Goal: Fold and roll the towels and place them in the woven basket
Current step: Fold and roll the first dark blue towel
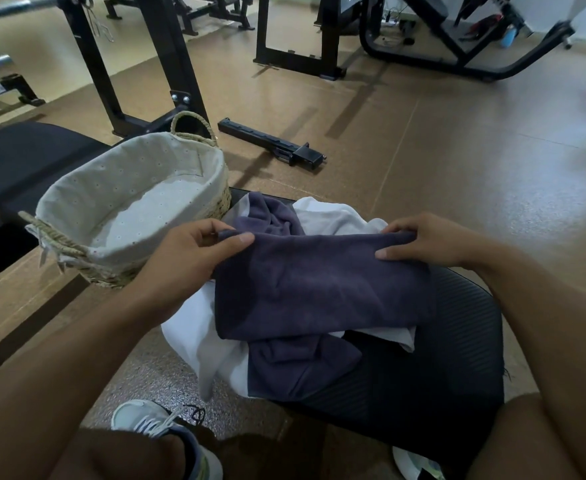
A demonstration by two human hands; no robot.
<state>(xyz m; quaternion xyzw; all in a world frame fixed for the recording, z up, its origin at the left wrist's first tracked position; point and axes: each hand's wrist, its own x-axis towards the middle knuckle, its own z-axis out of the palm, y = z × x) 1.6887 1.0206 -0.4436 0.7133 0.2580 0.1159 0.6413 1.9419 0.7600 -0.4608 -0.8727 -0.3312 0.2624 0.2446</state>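
A dark purple towel (319, 285) hangs folded between my hands over a black ribbed bench pad (451, 368). My left hand (194, 254) pinches its upper left corner. The upper right corner is pinched by my right hand (426, 240). Under it lie a white towel (201, 341) and another purple towel (295, 368), both crumpled. The woven basket (77, 249) with a pale cloth lining stands to the left, resting on a black bench, and nothing lies inside it.
A black metal bar (271, 142) lies on the brown floor beyond the basket. Black gym machine frames (167, 57) stand at the back. My shoes (153, 420) are on the floor below the pad.
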